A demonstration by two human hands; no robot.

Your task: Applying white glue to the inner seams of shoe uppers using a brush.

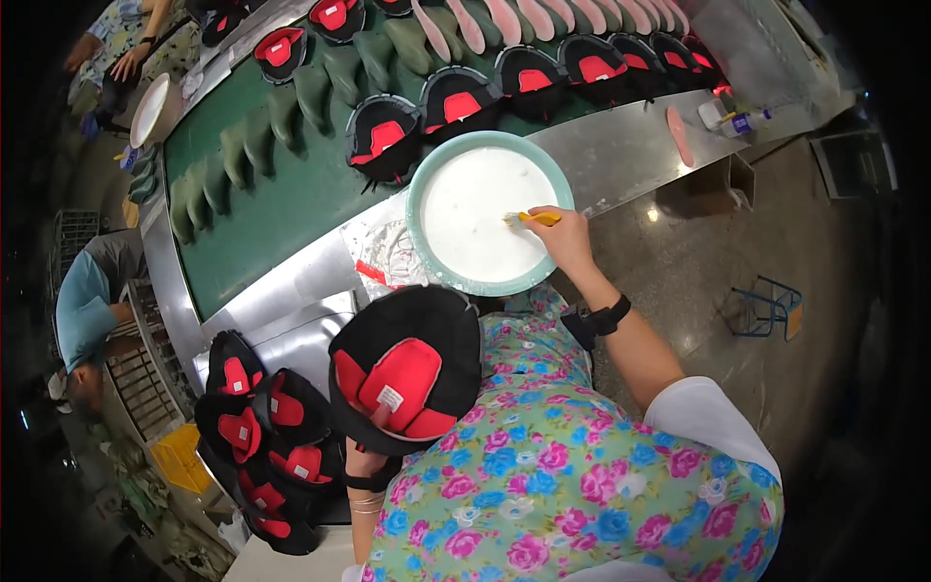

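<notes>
Mostly black upper (412, 364), red inside.

The right hand (566, 236) pinches, the left hand (366, 461) mostly hidden.

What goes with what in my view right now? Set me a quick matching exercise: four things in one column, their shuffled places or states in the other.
Things:
1. Yellow-handled brush
2. Pale green basin
3. Large black-and-red piece
4. Blue-framed stool

Places or states:
A. Held by the left hand
B. On the floor, at the picture's right
C. Held by the right hand
D. Holding a white substance

Pairs: 1-C; 2-D; 3-A; 4-B
</notes>
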